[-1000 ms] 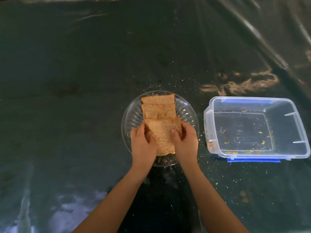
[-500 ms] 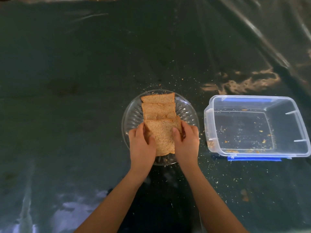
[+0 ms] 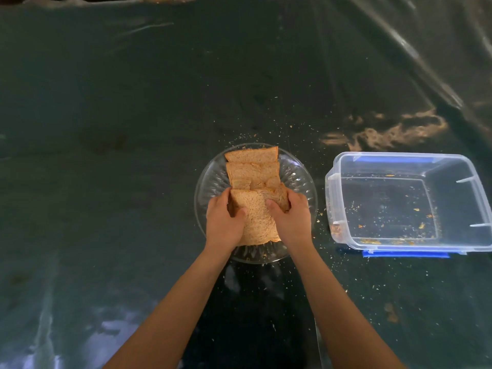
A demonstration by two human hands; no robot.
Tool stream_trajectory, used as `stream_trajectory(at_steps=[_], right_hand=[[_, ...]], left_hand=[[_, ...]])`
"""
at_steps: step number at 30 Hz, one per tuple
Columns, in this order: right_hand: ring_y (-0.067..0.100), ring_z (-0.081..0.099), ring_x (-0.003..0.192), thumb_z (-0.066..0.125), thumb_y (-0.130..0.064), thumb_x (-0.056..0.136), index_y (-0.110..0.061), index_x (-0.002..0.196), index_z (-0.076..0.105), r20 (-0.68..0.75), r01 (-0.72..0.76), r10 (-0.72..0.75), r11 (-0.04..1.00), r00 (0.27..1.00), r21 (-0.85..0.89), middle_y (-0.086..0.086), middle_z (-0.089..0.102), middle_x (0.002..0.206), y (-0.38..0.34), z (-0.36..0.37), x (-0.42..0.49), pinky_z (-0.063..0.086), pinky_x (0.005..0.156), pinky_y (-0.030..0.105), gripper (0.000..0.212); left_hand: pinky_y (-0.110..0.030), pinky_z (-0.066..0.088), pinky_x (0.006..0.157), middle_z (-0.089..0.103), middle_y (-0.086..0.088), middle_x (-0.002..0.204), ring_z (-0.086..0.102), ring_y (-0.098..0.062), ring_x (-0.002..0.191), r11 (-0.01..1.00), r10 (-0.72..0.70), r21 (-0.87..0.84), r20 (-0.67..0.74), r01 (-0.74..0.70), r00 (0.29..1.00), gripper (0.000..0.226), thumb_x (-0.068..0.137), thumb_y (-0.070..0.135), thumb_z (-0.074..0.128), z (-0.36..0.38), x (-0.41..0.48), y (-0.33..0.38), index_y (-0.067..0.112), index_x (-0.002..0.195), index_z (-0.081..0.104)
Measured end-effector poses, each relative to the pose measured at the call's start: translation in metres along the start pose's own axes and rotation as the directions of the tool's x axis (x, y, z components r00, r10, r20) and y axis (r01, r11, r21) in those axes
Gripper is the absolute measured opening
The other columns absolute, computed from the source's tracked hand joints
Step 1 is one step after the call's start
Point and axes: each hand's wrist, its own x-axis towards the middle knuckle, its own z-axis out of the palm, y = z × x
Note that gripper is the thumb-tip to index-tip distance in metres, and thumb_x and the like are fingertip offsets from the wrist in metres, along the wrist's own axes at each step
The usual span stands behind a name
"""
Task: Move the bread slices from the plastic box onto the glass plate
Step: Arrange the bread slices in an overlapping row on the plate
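Observation:
A round glass plate (image 3: 210,179) sits in the middle of the dark table. Brown bread slices lie on it in an overlapping row: a far slice (image 3: 251,155), a middle slice (image 3: 253,174) and a near stack of slices (image 3: 257,222). My left hand (image 3: 223,222) grips the left side of the near stack with its thumb on top. My right hand (image 3: 291,218) grips its right side the same way. The clear plastic box (image 3: 410,201) stands to the right and holds only crumbs.
The table is covered by a shiny dark plastic sheet (image 3: 133,102) with folds at the far right. Crumbs (image 3: 332,262) are scattered around the plate and box. A blue lid (image 3: 404,253) shows under the box's near edge.
Both hands have stayed on the near slices, closing in slightly on them. The plate, the other slices and the box have not moved on the table.

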Motion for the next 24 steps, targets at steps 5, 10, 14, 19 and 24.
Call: stream_trajectory(at_steps=[5, 10, 14, 19, 24], right_hand=[[0.009, 0.046, 0.098, 0.064, -0.025, 0.082, -0.013, 0.127, 0.050, -0.044, 0.026, -0.024, 0.999, 0.999, 0.036, 0.005, 0.048, 0.122, -0.001, 0.001, -0.001, 0.038, 0.081, 0.020, 0.048], [0.007, 0.046, 0.095, 0.065, -0.023, 0.082, -0.015, 0.124, 0.053, -0.045, 0.058, -0.056, 0.998, 0.997, 0.039, 0.001, 0.048, 0.119, -0.001, -0.002, -0.001, 0.033, 0.072, 0.008, 0.045], [0.008, 0.046, 0.093, 0.064, -0.023, 0.082, -0.012, 0.123, 0.054, -0.052, 0.052, -0.051, 0.998, 0.997, 0.027, 0.003, 0.048, 0.118, 0.001, -0.005, -0.002, 0.033, 0.071, 0.009, 0.044], [0.022, 0.048, 0.116, 0.061, -0.026, 0.084, -0.014, 0.129, 0.046, -0.016, 0.022, -0.022, 1.000, 1.000, -0.004, 0.006, 0.049, 0.130, 0.002, -0.004, -0.001, 0.042, 0.099, 0.041, 0.050], [0.024, 0.046, 0.122, 0.059, -0.026, 0.085, -0.018, 0.133, 0.042, 0.034, 0.022, -0.022, 1.000, 0.999, -0.014, 0.004, 0.053, 0.131, 0.001, -0.005, 0.001, 0.040, 0.103, 0.044, 0.051]], left_hand=[[-0.043, 0.040, 0.104, 0.047, -0.007, 0.130, 0.046, -0.021, 0.120, 1.000, 0.021, -0.011, -0.055, -0.022, 0.998, 0.053, 0.084, 0.016, 0.059, 0.001, -0.002, 0.002, 0.016, 0.134, 0.044], [-0.039, 0.042, 0.101, 0.048, -0.003, 0.127, 0.050, -0.019, 0.115, 0.998, 0.020, -0.059, -0.113, -0.026, 0.993, 0.053, 0.083, 0.016, 0.062, 0.006, -0.015, -0.001, 0.019, 0.133, 0.044], [-0.039, 0.042, 0.102, 0.048, -0.004, 0.126, 0.049, -0.018, 0.116, 0.997, 0.025, -0.074, -0.081, -0.031, 0.996, 0.052, 0.084, 0.015, 0.060, 0.008, -0.017, -0.002, 0.018, 0.133, 0.044], [-0.038, 0.035, 0.108, 0.042, -0.005, 0.134, 0.040, -0.019, 0.125, 1.000, 0.013, -0.023, -0.063, -0.014, 0.998, 0.055, 0.085, 0.018, 0.058, 0.010, -0.012, -0.005, 0.016, 0.137, 0.040], [-0.027, 0.036, 0.098, 0.051, -0.003, 0.127, 0.048, -0.016, 0.117, 0.998, 0.062, -0.012, -0.052, -0.062, 0.997, 0.046, 0.085, 0.014, 0.058, 0.009, -0.008, -0.005, 0.015, 0.130, 0.047]])
